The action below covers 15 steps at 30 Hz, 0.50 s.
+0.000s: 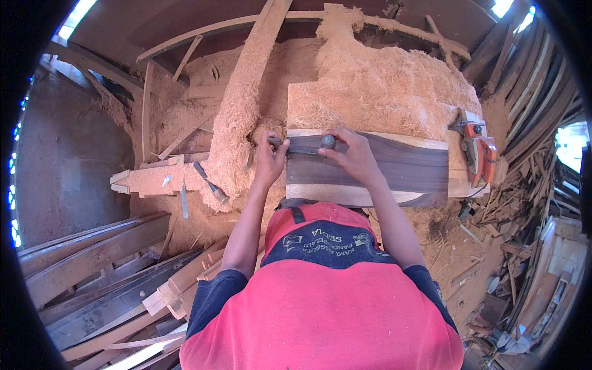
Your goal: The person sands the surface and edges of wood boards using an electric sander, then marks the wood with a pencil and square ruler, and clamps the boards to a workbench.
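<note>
A dark-centred wooden board (382,161) with pale edges lies across the bench in front of me. My left hand (270,161) is closed at the board's left end, around one end of a dark narrow bar-like tool (302,150). Over the board, my right hand (354,155) curls its fingers around a grey rounded knob-like piece (328,142). The bar runs between both hands, close above the wood. Whether the knob and the bar are joined, I cannot tell.
An orange power planer (480,148) rests right of the board. Shavings (394,80) heap up behind it. Left on the bench lie a chisel-like tool (211,183) and a thin metal strip (184,198). Wood offcuts (111,277) stack at lower left; more scraps lie right.
</note>
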{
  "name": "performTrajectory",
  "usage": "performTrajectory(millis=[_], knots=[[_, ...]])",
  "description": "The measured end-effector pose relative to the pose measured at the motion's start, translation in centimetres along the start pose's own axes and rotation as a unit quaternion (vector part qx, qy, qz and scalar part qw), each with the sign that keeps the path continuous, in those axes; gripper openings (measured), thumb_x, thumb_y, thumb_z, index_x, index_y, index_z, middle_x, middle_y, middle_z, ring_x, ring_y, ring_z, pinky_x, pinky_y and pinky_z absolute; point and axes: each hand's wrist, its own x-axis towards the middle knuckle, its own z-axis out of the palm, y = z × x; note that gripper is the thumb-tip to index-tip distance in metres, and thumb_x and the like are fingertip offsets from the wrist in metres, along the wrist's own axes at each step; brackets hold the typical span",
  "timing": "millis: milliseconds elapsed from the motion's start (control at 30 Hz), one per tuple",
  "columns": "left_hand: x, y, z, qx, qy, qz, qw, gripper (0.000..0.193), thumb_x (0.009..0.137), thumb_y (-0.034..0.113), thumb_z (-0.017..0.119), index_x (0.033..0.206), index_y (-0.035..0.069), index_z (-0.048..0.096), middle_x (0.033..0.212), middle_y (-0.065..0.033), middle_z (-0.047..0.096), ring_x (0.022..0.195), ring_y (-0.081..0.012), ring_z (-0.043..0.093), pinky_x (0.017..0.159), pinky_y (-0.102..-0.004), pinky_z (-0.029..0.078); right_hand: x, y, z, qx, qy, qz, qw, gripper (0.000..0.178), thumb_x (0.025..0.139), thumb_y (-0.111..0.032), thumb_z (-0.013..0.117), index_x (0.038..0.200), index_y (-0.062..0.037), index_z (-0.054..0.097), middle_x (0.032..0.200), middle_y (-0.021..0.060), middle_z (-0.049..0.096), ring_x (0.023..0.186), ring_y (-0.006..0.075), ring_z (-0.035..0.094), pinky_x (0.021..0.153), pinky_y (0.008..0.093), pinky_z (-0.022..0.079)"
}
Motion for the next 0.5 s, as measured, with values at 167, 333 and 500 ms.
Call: performTrajectory(millis=[167, 333, 500], knots=[[-0.2, -0.3, -0.4, 0.005, -0.005, -0.003, 1.0, 0.028, 0.091, 0.012, 0.071, 0.106, 0.005, 0.049, 0.089, -0.0116, 0.055, 0.08, -0.0254, 0.057, 0.073, -0.0382, 0.047, 0.4, -2.2, 1.3, -0.164, 0.051, 0.068, 0.983, 0.044, 0.083, -0.016, 0.079, 0.123, -0.0046, 0.064, 0.108, 0.0132, 0.07, 0.102, 0.0239, 0.068, 0.089, 0.0356, 0.053], [-0.2, 0.2, -0.6, -0.009, 0.005, 0.012, 1.0, 0.028, 0.09, 0.011, 0.072, 0.106, 0.004, 0.05, 0.087, -0.0108, 0.053, 0.079, -0.0228, 0.055, 0.072, -0.0371, 0.047, 0.0, -0.1, 0.8, -0.003, 0.027, -0.033, 0.999, 0.042, 0.08, -0.029, 0.081, 0.111, -0.0054, 0.066, 0.105, 0.0161, 0.07, 0.098, 0.0347, 0.068, 0.081, 0.043, 0.054], [0.2, 0.8, 0.2, 0.027, 0.003, 0.031, 0.999, 0.026, 0.09, 0.007, 0.071, 0.103, 0.004, 0.049, 0.086, -0.0088, 0.05, 0.076, -0.0183, 0.051, 0.07, -0.0324, 0.046, -0.5, -1.3, 1.3, -0.135, 0.081, 0.019, 0.987, 0.048, 0.083, -0.027, 0.078, 0.122, -0.0041, 0.063, 0.116, 0.0176, 0.068, 0.106, 0.0346, 0.066, 0.086, 0.0418, 0.053]])
